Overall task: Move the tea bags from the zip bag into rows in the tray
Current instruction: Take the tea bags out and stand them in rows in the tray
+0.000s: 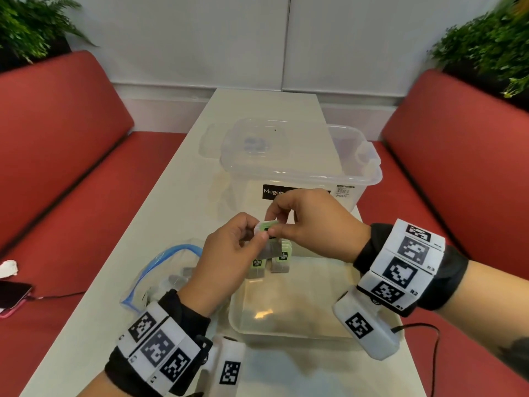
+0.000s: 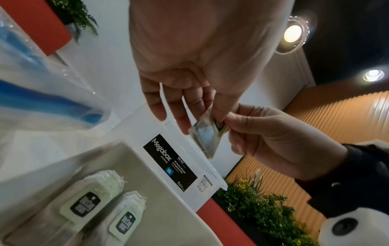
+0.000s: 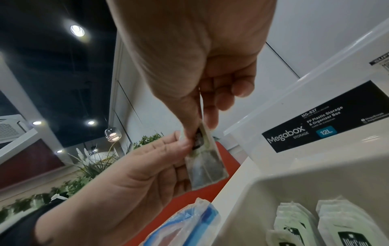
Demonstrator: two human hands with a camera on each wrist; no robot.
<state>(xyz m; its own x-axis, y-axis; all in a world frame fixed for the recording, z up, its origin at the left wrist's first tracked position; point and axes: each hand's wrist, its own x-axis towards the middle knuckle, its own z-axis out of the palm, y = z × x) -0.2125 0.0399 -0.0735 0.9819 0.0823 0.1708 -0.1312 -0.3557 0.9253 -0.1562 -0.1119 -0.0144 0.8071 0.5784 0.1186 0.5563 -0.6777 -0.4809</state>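
Both hands hold one tea bag [image 1: 267, 228] in the air above the far left end of the tray [image 1: 315, 333]. My left hand [image 1: 259, 234] pinches it from the left, and my right hand [image 1: 274, 224] pinches its green tag from the right. In the wrist views the pouch [image 2: 207, 138] [image 3: 205, 169] hangs below the pinching fingers. Two short rows of tea bags [image 1: 257, 266] [image 1: 282, 257] stand at the tray's far left end. The clear zip bag [image 1: 169, 270] with a blue seal lies open left of the tray, with more tea bags inside.
A clear Megabox storage box [image 1: 300, 173] stands just behind the tray. Red bench seats [image 1: 71, 196] flank the narrow white table [image 1: 114, 282]. A phone [image 1: 11, 296] with a cable lies on the left seat. A black cable [image 1: 423, 330] trails off the table's right edge.
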